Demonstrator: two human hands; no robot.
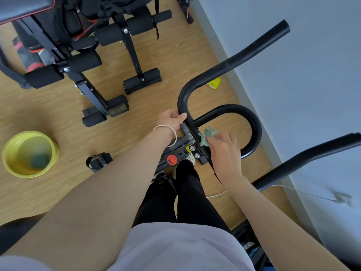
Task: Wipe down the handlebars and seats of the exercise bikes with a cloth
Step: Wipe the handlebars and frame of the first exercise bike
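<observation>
Wood floor (175, 55), handlebar (234, 60) at 1 o'clock.
Gripped by left hand (172, 119); cloth (208, 134) pinched in right hand (224, 153); seats judged pending.

A light wood-grain plank floor (175, 55) meets a pale blue-grey painted wall (312, 65) along a grey skirting strip (239, 90). Black steel-framed workout benches with foam roller pads (84, 62) stand at upper left. A round yellow plastic basin (11, 153) sits on the floor. A small yellow scrap, possibly a wrapper (214, 83), lies beside the skirting. The light is soft and even.
</observation>
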